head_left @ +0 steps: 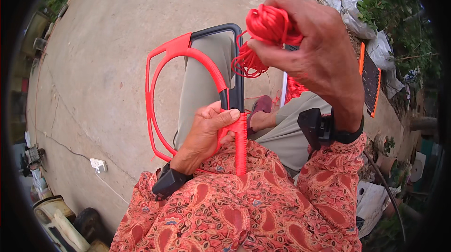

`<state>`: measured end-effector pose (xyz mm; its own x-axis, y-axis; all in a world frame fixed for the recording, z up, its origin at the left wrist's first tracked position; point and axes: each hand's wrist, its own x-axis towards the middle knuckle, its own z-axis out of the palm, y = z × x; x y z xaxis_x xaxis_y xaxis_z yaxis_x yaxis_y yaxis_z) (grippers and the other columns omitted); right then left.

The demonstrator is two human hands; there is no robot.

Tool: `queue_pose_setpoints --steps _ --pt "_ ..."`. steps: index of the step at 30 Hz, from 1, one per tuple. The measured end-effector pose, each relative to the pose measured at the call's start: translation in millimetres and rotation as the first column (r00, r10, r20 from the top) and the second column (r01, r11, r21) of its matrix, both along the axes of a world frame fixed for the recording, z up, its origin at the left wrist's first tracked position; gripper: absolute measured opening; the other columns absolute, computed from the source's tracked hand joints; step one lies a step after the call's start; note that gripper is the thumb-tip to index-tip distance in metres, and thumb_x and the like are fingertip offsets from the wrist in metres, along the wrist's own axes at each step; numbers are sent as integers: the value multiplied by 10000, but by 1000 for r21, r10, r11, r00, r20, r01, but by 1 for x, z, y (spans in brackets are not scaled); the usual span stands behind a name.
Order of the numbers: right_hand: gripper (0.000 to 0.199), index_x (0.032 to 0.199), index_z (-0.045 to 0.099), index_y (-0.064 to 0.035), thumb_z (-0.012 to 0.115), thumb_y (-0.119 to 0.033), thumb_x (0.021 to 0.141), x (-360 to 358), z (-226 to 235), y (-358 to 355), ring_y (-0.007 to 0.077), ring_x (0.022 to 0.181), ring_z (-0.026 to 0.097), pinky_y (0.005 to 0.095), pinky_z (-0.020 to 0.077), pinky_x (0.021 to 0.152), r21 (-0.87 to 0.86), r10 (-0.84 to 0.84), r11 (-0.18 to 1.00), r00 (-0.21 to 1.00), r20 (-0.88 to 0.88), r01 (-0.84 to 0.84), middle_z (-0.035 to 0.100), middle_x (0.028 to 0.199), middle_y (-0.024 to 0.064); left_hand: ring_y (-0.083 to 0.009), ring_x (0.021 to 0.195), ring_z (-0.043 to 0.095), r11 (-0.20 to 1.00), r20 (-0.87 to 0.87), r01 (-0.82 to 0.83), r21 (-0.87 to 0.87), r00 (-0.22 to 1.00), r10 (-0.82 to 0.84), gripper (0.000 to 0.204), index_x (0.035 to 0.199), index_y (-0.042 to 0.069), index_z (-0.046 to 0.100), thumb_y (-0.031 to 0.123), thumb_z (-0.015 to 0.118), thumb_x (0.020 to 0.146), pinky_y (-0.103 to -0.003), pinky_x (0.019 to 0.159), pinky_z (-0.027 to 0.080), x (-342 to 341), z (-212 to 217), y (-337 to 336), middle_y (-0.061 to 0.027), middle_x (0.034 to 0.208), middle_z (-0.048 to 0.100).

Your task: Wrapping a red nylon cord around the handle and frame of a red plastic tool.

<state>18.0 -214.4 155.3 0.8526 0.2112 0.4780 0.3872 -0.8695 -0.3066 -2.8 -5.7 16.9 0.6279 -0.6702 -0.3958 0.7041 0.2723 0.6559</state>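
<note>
A black frame (238, 59) with a rounded rectangular outline and a ring inside it rests over my lap. Red cord (205, 59) is wound tightly round much of the ring, the left side and the lower right bar; the top right corner is bare black. My left hand (206, 127) grips the frame at the right bar, thumb lying on the edge of the winding. Up to the right, above the frame, my right hand (305, 40) is closed round a bundle of red cord (268, 25), with loose loops hanging beside the bare bar.
More red cord (295, 88) lies on the ground beyond my right knee. A white power strip (98, 165) with a cable sits on the concrete floor (94, 73) at left. An orange-edged dark panel (370, 82), white sheeting (357, 21) and plants (394, 7) line the right side.
</note>
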Motion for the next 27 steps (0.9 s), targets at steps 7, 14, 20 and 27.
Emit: queue_pose_setpoints --steps 7,14,20,27 --pt "280 841 559 -71 711 -212 652 20 -94 75 244 895 559 406 399 779 -106 325 934 934 -148 -341 579 763 68 -107 496 516 991 -34 -114 -62 993 112 270 1072 20 526 72 660 844 -213 369 346 -8 -2 -4 -59 794 614" --pt "187 733 610 -84 682 -230 642 14 -85 57 230 874 533 422 367 895 -156 374 905 916 -148 -395 567 730 49 -113 466 504 996 -107 -79 -28 991 75 276 1069 12 511 30 656 834 -224 359 344 -3 4 -6 -67 772 603" --pt "105 705 638 -104 658 -183 639 29 -67 58 209 878 532 425 364 940 -276 399 867 910 -116 -415 546 714 29 -110 442 484 998 -40 -68 -7 997 67 280 1074 12 509 31 657 837 -227 359 336 -2 7 -11 -69 761 597" --pt "82 668 652 -100 610 -167 689 27 -72 78 221 935 546 446 298 1066 -639 434 700 901 26 -319 577 739 28 -109 468 491 1000 19 -29 -7 999 29 246 1092 40 507 85 623 879 -224 365 321 -7 5 -11 -53 722 579"
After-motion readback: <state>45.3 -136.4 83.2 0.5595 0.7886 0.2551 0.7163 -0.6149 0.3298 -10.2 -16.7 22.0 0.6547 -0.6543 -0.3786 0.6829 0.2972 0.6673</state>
